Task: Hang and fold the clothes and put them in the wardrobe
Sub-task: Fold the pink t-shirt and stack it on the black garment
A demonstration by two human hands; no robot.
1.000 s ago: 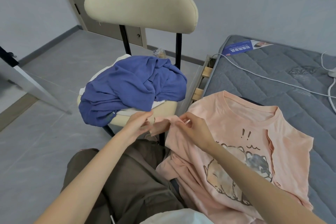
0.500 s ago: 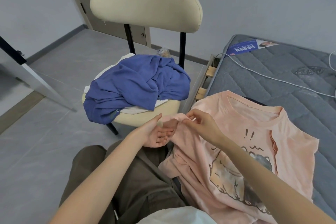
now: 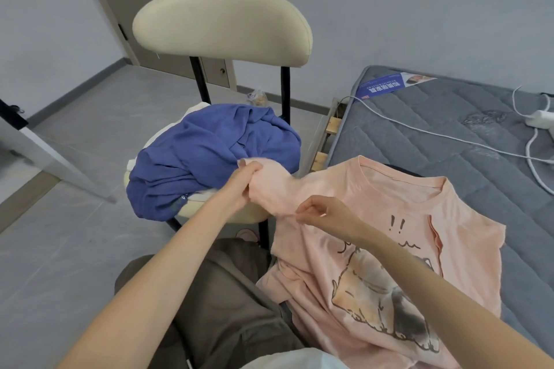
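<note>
**As both hands work the sleeve: pink T-shirt status**

While the pink T-shirt lies print-up across the mattress edge and the lap, I see its sleeve stretched toward the chair. I read the left hand as clenched round the sleeve end, just in front of the blue garment heaped on the seat. The right hand pinches the sleeve's lower edge near the armpit. Half a second ago the left hand lay palm-up and slack beneath the sleeve, and the sleeve was bunched.
</note>
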